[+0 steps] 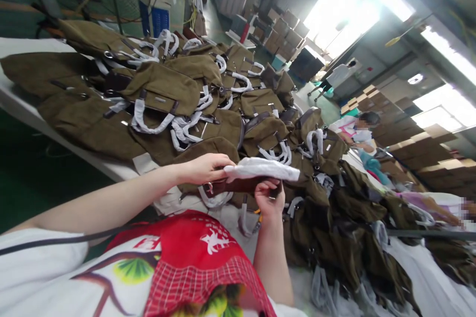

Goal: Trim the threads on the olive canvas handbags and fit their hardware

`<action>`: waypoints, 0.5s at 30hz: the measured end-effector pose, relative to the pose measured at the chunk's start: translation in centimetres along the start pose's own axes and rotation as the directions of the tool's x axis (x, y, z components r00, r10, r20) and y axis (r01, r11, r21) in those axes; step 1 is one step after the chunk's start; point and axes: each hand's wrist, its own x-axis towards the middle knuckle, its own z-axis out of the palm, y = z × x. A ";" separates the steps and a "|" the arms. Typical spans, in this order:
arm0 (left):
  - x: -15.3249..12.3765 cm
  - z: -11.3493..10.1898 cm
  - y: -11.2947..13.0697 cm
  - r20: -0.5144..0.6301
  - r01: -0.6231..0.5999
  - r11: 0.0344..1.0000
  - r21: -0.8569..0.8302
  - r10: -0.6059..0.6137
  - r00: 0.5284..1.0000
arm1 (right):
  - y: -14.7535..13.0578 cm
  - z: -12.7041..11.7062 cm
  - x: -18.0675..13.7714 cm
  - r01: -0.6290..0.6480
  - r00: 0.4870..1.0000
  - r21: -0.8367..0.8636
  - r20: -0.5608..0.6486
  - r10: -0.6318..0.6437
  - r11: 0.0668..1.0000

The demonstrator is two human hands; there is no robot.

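Note:
My left hand (208, 167) pinches one end of a bag handle wrapped in white paper (264, 168). A dark brown leather strip (234, 187) runs just below the wrapping. My right hand (269, 196) is curled around the brown part at the other end. Both hands are just in front of my apron (193, 252). Beneath and behind them lies an olive-brown canvas bag (213, 149); which bag the handle belongs to is hidden. A looped, wrapped handle (219, 200) hangs under my left hand.
Many olive bags (163, 84) with white-wrapped handles cover the white table (74, 129). More bags (334, 228) are heaped to the right. A co-worker (357, 129) sits beyond them, and another person walks farther back. Cardboard boxes (286, 34) are stacked in the background.

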 end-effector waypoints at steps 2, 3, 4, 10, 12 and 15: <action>0.1 -0.4 -1.1 -0.039 0.071 0.994 -0.089 -0.074 0.996 | 0.7 0.0 0.2 -0.116 0.991 0.189 0.089 0.100 0.975; 0.1 -0.8 -1.5 -0.055 0.103 0.988 -0.113 -0.110 0.992 | 1.2 0.1 0.3 -0.180 0.980 0.249 0.134 0.150 0.952; 0.0 -1.2 -1.9 -0.074 0.130 0.984 -0.126 -0.140 0.987 | 1.7 0.2 0.4 -0.230 0.968 0.267 0.164 0.192 0.936; -1.9 -3.9 -1.2 -0.130 0.247 0.955 -0.163 -0.269 0.954 | 3.2 1.5 -2.4 -0.162 0.903 -0.224 0.359 0.235 0.961; -2.5 -3.7 -0.6 -0.138 0.330 0.909 -0.254 -0.372 0.918 | 3.0 2.5 -4.6 0.165 0.879 -0.420 0.472 0.059 0.892; -2.8 -1.6 -0.1 -0.119 0.459 0.706 -0.539 -0.603 0.789 | 3.1 4.7 -7.3 0.671 0.711 -0.585 0.682 -0.171 0.455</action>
